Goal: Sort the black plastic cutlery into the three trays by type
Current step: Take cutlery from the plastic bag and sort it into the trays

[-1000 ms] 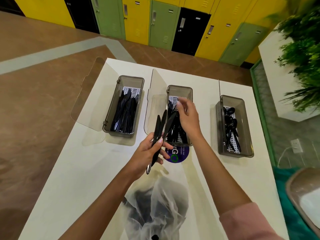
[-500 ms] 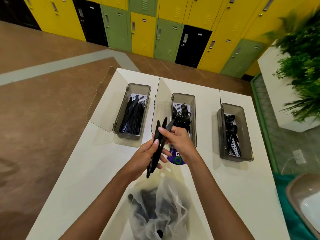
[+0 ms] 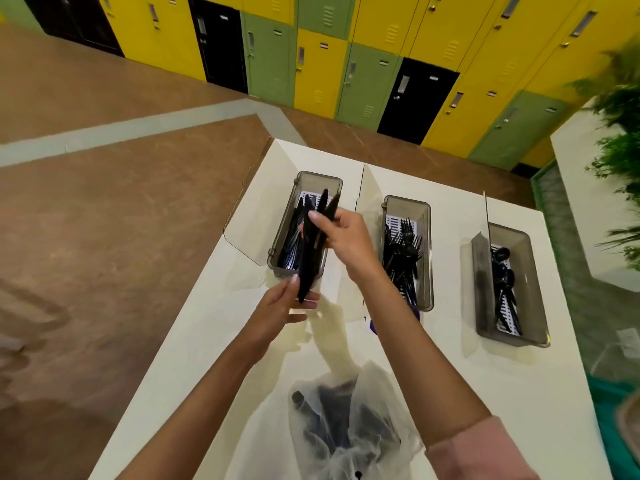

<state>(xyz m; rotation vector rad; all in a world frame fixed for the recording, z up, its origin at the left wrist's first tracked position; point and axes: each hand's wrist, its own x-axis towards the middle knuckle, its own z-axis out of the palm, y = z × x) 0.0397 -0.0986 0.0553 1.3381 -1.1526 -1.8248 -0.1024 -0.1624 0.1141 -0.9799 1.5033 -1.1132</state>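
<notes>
Right hand (image 3: 341,237): fingers and thumb curled round a bundle of black plastic knives (image 3: 313,252), gripping it near its upper half; the bundle is tilted, blades toward 12 o'clock, above the near end of the left smoky-grey rectangular plastic tray (image 3: 304,180), which holds more knives. Left hand (image 3: 282,308): at 7 o'clock of the right hand, fingers nearly straight and loosely spread, thumb and fingertips touching the bundle's lower ends. Middle grey tray (image 3: 428,258), at 3 o'clock of the right hand: black forks. Right grey tray (image 3: 535,292), further toward 3 o'clock: black spoons. Translucent white plastic bag (image 3: 377,386), at 6 o'clock on the white table (image 3: 207,341): dark cutlery inside, type unclear.
</notes>
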